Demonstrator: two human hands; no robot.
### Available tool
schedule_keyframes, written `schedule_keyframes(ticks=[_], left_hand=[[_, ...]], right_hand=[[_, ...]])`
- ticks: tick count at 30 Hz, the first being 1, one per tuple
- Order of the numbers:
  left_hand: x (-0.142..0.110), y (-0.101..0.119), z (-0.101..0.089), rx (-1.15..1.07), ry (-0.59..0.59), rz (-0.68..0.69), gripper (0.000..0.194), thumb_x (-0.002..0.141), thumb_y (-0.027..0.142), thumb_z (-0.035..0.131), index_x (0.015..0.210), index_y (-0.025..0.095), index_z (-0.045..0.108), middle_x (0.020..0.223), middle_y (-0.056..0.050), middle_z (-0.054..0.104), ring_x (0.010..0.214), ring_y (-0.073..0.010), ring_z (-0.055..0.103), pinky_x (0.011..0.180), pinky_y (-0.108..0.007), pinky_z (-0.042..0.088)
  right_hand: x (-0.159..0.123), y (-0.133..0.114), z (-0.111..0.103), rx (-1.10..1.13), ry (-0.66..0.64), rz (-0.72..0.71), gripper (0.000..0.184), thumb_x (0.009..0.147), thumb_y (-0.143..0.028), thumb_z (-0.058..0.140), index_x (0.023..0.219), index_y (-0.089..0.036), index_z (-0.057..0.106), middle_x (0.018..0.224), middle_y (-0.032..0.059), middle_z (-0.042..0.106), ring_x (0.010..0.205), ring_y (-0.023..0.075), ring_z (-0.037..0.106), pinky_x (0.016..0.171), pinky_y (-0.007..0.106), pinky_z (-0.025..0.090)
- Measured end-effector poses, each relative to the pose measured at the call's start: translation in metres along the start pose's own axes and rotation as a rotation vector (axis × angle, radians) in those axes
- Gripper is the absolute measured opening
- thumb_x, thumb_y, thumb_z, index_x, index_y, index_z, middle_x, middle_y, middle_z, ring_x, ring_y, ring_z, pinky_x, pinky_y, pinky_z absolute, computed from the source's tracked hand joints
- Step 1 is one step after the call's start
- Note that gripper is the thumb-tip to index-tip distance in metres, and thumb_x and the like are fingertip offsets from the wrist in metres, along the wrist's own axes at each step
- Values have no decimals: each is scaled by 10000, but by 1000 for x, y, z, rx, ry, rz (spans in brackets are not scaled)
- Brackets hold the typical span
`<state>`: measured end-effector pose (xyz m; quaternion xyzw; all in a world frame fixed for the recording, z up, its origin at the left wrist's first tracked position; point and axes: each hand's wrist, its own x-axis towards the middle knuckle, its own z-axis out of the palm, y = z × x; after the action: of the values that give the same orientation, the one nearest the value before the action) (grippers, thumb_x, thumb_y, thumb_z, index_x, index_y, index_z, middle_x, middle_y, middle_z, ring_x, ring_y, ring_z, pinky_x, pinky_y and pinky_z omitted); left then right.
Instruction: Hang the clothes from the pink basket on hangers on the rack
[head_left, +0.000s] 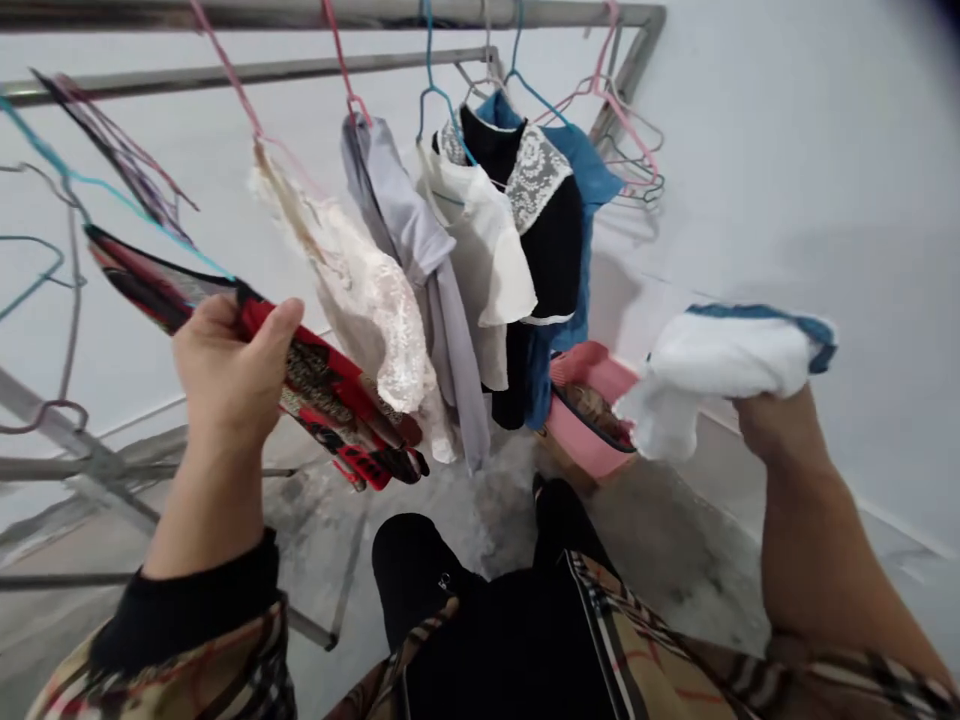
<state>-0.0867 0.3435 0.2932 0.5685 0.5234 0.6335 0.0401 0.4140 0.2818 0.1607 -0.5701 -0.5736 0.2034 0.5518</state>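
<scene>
A tubular steel drying rack (247, 70) stands ahead of me, its thin coated hangers (439, 100) carrying soft lace and cotton garments (480, 270) above a pink plastic basin (592, 440). My left grip (225, 370) closes on a silky red patterned scarf (330, 400); my right grip (780, 425) holds a fluffy white towel (720, 370) with blue trim.

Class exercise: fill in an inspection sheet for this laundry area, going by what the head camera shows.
surface: grey stained concrete floor.
job's things: red patterned cloth; white towel with blue edging.
clutter: pink basin on the floor, something patterned inside it.
grips: left grip closed on the red patterned cloth; right grip holding the white towel with blue edging.
cables: nothing seen.
surroundings: metal drying rack with coloured hangers, garments hanging from them, including a black lace-collared top; white wall.
</scene>
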Motion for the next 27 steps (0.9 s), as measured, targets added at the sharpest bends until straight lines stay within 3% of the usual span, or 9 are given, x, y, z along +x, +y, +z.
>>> schedule_keyframes(ticks=[3, 5, 9, 13, 16, 18, 22, 25, 27], left_hand=[[-15, 2, -12, 162, 86, 40, 320, 773, 479, 713, 650, 250, 527, 608, 27, 492, 544, -131, 488, 521, -338, 355], [-22, -3, -19, 304, 137, 116, 288, 807, 458, 671, 682, 244, 524, 653, 13, 515, 619, -166, 556, 558, -358, 384], [-33, -17, -29, 498, 333, 512, 257, 787, 327, 682, 650, 199, 507, 765, -11, 570, 756, -193, 621, 639, -367, 456], [-49, -24, -36, 439, 400, 814, 172, 732, 122, 690, 651, 191, 554, 1201, -83, 628, 893, -218, 662, 576, -323, 499], [-63, -31, -39, 418, 480, 845, 243, 711, 94, 719, 617, 183, 513, 1344, -105, 586, 961, -224, 676, 622, -314, 542], [-75, -38, -37, 390, 504, 725, 283, 721, 115, 732, 610, 178, 479, 1204, -108, 674, 899, -194, 692, 685, -311, 561], [-112, -51, -9, 204, 198, 369, 257, 820, 187, 646, 629, 184, 473, 868, -46, 734, 786, -152, 698, 727, -289, 561], [-152, -48, 28, 50, -159, 240, 223, 832, 150, 582, 633, 190, 490, 817, -34, 732, 720, -136, 683, 685, -264, 549], [-177, -38, 52, -78, -359, 201, 225, 822, 119, 552, 621, 198, 486, 797, -28, 730, 717, -141, 685, 684, -271, 547]], right_hand=[[30, -5, 1, -10, 366, -156, 434, 833, -368, 581, 1233, -198, 584, 1222, 165, 640, 1264, 288, 518, 1065, 473, 419], [51, 6, 8, -68, 373, -125, 417, 849, -363, 544, 1215, -168, 581, 1254, 179, 623, 1220, 264, 549, 1035, 438, 443], [68, 51, 42, -216, 169, 132, 543, 769, -338, 635, 1254, -116, 532, 1337, 222, 549, 1247, 280, 518, 1064, 432, 402], [31, 91, 105, -194, -77, 209, 692, 676, -386, 706, 1291, -130, 518, 1217, 192, 624, 1121, 327, 605, 998, 484, 460], [-16, 105, 156, -75, -386, 231, 747, 723, -490, 663, 1383, -209, 455, 1343, 156, 549, 1202, 326, 567, 1023, 446, 453], [-43, 102, 186, -22, -570, 267, 824, 745, -526, 627, 1453, -189, 372, 1355, 168, 526, 1171, 305, 581, 1006, 456, 462], [-79, 62, 229, 109, -857, 212, 908, 768, -441, 624, 1537, -211, 198, 1423, 165, 446, 963, 185, 624, 897, 415, 514], [-94, 28, 253, 151, -903, 98, 1021, 692, -342, 712, 1547, -267, 159, 1529, 151, 321, 1001, 186, 608, 871, 384, 524], [-103, 16, 266, 141, -901, -16, 1037, 633, -331, 760, 1527, -292, 236, 1524, 118, 354, 1062, 222, 598, 883, 385, 529]])
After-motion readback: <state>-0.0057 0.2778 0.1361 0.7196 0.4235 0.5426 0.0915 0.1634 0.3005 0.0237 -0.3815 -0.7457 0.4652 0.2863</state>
